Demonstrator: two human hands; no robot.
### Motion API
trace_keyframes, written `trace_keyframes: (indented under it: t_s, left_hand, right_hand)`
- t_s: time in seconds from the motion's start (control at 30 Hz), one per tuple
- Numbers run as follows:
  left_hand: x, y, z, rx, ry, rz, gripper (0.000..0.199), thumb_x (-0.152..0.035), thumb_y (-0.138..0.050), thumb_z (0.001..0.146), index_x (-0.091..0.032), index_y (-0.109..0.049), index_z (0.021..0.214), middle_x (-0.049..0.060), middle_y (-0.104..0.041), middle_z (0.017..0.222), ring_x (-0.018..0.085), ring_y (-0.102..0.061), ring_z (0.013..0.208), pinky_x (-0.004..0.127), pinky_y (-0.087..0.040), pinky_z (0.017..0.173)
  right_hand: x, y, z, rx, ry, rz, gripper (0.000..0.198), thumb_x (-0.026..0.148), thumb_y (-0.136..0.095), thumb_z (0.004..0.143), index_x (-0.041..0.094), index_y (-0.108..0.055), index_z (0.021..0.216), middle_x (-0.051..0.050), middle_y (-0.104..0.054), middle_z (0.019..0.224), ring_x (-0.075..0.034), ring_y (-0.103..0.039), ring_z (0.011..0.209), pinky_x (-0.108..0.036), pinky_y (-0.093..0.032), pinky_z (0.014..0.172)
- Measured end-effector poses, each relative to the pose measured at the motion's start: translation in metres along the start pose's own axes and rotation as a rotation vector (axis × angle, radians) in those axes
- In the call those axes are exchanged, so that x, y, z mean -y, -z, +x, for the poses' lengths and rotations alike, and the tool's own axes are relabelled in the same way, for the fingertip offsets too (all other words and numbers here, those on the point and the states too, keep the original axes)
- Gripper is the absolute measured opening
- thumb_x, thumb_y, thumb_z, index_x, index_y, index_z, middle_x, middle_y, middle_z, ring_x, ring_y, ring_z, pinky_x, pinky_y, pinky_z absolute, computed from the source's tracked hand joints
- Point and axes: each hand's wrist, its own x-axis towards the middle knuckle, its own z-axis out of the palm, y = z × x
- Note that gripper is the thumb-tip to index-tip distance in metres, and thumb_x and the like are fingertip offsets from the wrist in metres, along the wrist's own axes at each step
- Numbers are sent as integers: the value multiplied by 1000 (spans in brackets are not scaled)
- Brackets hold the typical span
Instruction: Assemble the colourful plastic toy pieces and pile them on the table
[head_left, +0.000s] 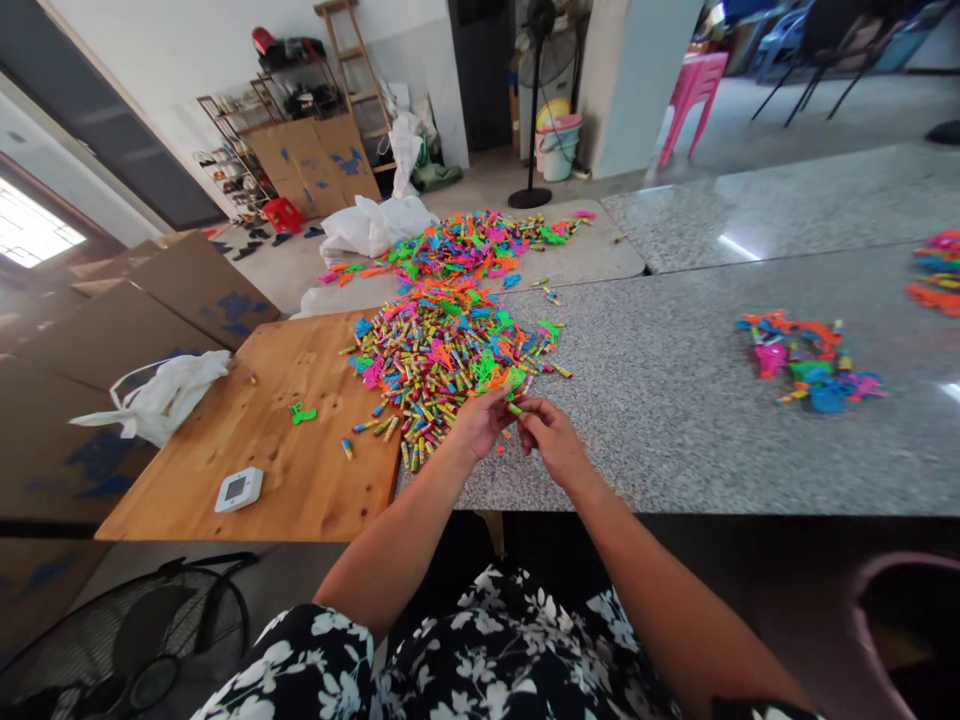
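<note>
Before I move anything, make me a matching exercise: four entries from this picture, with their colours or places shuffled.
1. Boxy device on the wooden board
2. Lone toy piece on that board
3. Stool beside the pillar
4. Left hand and right hand

A. Pink
B. Close together at the near right edge of the big heap
C. White, with a grey screen
D. Green

Pairs: 1-C; 2-D; 3-A; 4-B

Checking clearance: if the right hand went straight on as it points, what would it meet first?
Apart from the small greenish piece at its fingertips, the right hand would probably meet the left hand first; exact depth is unclear.
</note>
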Motion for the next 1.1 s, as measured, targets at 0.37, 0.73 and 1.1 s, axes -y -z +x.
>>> trace_keyframes:
  t_s: [0.37, 0.73, 1.1]
  left_hand:
    - [4, -9, -12, 37, 11, -55, 32, -29, -89, 74, -17, -76, 100, 6, -79, 97, 17, -73, 86, 32, -55, 87]
    - [11, -14, -19, 35, -42, 38, 34, -29, -91, 71, -16, -75, 98, 8, -78, 102, 21, -73, 90, 35, -55, 86]
    - [23, -22, -13, -9, 30, 21, 35, -28, -93, 66, -15, -69, 89, 2, -70, 84, 15, -68, 75, 30, -52, 69]
  right_hand:
    - [8, 13, -1, -59, -16, 114, 22, 38, -77, 74, 21, -67, 85, 6, -60, 61, -9, -46, 44, -23, -43, 40]
    - [12, 24, -1, -107, 79, 67, 26, 42, -76, 81, 19, -70, 92, 2, -65, 65, -12, -56, 50, -26, -49, 48]
    - [9, 27, -8, -228, 63, 132, 28, 43, -77, 81, 22, -65, 96, 5, -61, 61, -11, -54, 48, -25, -44, 48]
